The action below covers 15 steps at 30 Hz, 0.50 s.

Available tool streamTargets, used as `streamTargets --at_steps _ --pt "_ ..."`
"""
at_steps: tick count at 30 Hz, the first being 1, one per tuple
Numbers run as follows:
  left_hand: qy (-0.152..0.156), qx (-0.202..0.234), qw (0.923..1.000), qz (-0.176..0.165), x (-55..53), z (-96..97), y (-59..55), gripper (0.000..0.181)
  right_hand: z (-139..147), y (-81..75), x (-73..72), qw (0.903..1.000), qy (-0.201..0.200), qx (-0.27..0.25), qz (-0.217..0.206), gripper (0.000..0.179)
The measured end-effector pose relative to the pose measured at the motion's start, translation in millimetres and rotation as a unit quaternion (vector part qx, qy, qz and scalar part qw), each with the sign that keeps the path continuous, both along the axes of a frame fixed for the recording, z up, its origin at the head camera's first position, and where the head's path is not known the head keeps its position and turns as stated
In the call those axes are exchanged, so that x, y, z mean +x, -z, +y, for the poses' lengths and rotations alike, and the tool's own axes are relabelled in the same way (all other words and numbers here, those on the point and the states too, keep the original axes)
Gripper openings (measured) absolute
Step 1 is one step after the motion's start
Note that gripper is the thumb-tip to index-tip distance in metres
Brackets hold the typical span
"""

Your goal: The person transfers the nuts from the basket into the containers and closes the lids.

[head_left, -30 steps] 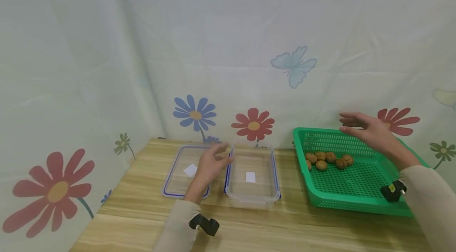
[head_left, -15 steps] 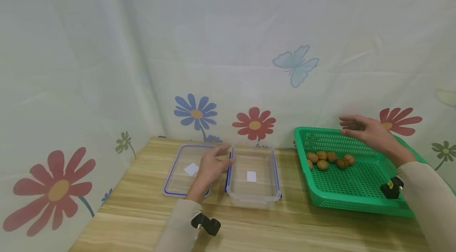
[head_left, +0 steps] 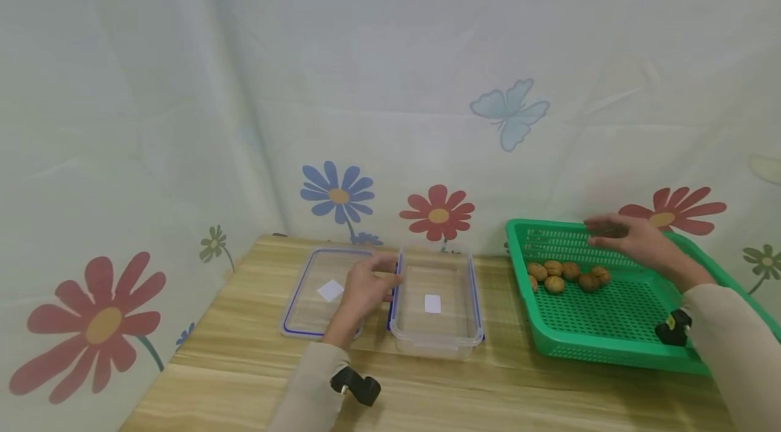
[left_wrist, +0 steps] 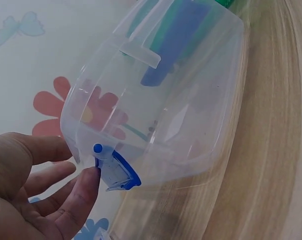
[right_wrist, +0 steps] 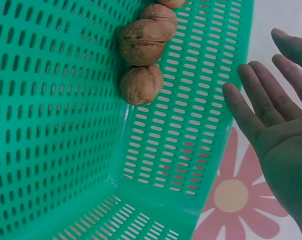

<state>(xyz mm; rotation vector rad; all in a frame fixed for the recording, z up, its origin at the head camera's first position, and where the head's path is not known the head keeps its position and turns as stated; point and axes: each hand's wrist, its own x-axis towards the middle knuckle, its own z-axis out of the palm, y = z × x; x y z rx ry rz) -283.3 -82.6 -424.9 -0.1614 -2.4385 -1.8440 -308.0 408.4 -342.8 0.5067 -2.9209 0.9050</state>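
Observation:
My left hand (head_left: 365, 288) is at the left rim of a clear plastic food container (head_left: 436, 323), its relaxed fingers beside the wall. In the left wrist view, a fingertip (left_wrist: 91, 175) is right at the container's blue locking clip (left_wrist: 118, 170). My right hand (head_left: 637, 242) hovers over the back of a green plastic basket (head_left: 610, 350), holding nothing. Several walnuts (head_left: 554, 285) lie together at the basket's left side. In the right wrist view, the fingers (right_wrist: 261, 95) are loosely extended beside the basket's rim, apart from the walnuts (right_wrist: 141, 85).
A clear lid (head_left: 305, 310) with a blue seal lies left of the container, partly behind my left hand. White labels show on the lid and in the container. A flower-printed curtain (head_left: 390, 79) hangs right behind the wooden table (head_left: 244, 364).
My right hand has lowered slightly toward the basket. The left hand stays at the container's rim. The whole scene shifts a little to the right in the head view.

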Motion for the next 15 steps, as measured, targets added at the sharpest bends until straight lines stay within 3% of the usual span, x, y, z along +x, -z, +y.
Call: streamTargets --at_steps 6,15 --pt "-0.006 -0.008 0.9998 -0.017 -0.9 1.6 -0.2 0.037 4.2 7.9 -2.5 1.0 0.003 0.004 0.001 0.052" --pt "-0.005 -0.013 0.9998 -0.01 0.4 -0.2 -0.5 0.038 4.5 16.1 -3.1 1.0 -0.004 0.006 0.0 0.049"
